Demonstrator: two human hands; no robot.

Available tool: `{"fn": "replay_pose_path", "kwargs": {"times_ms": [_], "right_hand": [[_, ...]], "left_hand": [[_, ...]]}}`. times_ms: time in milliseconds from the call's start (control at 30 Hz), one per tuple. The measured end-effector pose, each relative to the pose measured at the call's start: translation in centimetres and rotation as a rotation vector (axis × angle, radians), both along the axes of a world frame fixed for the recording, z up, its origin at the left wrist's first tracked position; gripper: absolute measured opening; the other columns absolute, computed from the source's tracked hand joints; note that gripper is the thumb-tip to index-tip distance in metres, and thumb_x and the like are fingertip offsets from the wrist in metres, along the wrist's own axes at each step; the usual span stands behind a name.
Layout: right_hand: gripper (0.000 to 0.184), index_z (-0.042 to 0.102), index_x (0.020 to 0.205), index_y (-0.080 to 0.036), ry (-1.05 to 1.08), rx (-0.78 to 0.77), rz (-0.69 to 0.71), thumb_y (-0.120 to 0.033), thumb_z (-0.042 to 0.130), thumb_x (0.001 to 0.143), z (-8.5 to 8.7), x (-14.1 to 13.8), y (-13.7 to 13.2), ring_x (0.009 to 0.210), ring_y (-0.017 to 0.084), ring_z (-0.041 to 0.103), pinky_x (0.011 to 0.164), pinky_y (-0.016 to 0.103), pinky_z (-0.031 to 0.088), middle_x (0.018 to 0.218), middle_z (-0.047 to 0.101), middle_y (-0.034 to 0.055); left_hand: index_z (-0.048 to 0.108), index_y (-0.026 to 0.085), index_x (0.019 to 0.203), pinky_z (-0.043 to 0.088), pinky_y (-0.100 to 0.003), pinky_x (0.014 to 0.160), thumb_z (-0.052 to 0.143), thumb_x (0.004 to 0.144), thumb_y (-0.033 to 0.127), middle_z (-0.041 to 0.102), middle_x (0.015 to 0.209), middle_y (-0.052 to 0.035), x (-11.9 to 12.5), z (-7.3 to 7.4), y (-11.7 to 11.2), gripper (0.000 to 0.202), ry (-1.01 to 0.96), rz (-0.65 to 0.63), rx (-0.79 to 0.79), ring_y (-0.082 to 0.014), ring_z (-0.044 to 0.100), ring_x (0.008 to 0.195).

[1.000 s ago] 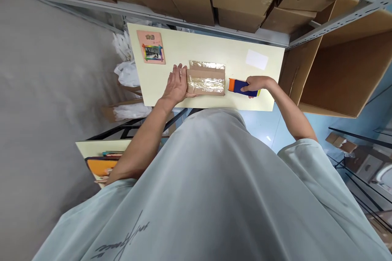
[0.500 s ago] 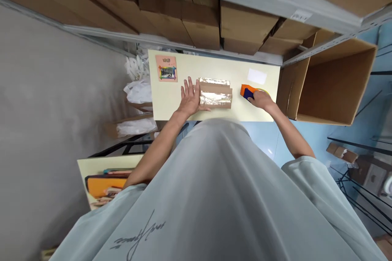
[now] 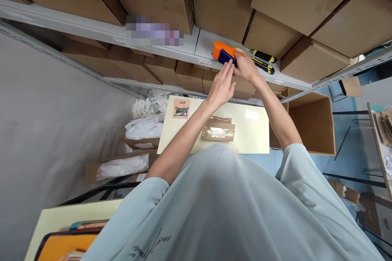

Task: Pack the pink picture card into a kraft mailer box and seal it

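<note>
Closed around the rear of the orange and blue tape dispenser (image 3: 224, 54), the right hand (image 3: 246, 67) holds it against the grey shelf (image 3: 183, 44) in the upper middle of the head view. The left hand (image 3: 221, 85) is raised just below it, flat and empty, fingers straight and close together, their tips at the dispenser's blue body; whether they touch it cannot be told. Just right of the dispenser, two yellow and black tools (image 3: 262, 59) lie on the same shelf. Brown cartons (image 3: 220, 6) fill the top of the frame. Lower, at centre, a taped cardboard parcel (image 3: 218, 131) lies on the cream table (image 3: 259, 142), with a small picture card (image 3: 181, 109) at the table's far left corner and an open cardboard box (image 3: 315, 124) to the right
</note>
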State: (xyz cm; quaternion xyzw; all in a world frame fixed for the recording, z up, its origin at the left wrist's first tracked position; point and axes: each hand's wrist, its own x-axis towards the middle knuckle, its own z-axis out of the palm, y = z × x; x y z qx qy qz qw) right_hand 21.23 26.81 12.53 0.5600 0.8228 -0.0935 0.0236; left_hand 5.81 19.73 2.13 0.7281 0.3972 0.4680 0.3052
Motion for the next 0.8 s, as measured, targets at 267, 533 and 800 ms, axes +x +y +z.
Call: {"fn": "replay_pose_path", "kwargs": {"times_ms": [267,533,800], "right_hand": [[0.043,0.052,0.151,0.003,-0.06,-0.085,-0.089,-0.023,0.051,0.116,-0.4,-3.7,6.7,0.159,0.043,0.056,0.141,0.059,0.034,0.164,0.064,0.0351],[0.073,0.044,0.174,-0.019,0.442,0.359,-0.146,-0.069,0.033,0.122,-10.7,2.5,-1.5,0.174,0.037,0.041,0.147,0.062,0.031,0.177,0.05,0.0187],[0.101,0.028,0.188,-0.023,0.674,-0.16,-0.618,-0.09,0.019,0.113,-25.5,3.2,-31.8,0.175,0.039,0.045,0.144,0.07,0.039,0.187,0.046,0.0191]], "left_hand": [[0.051,0.023,0.177,0.022,-0.058,0.152,0.053,0.113,0.073,0.044,0.19,-0.0164,-2.7,-1.3,-2.4,0.081,0.008,0.078,-0.045,-0.0382,0.032,0.182],[0.059,0.022,0.169,0.036,-0.055,0.147,0.061,0.104,0.087,0.058,0.179,-0.0206,-9.5,-14.3,-12.7,0.091,0.05,0.306,-0.487,-0.0387,0.052,0.17],[0.074,0.018,0.146,0.056,-0.053,0.133,0.069,0.101,0.085,0.078,0.152,-0.0207,-11.0,-20.8,-22.4,0.081,-0.001,0.455,-0.834,-0.0369,0.075,0.145]]}}
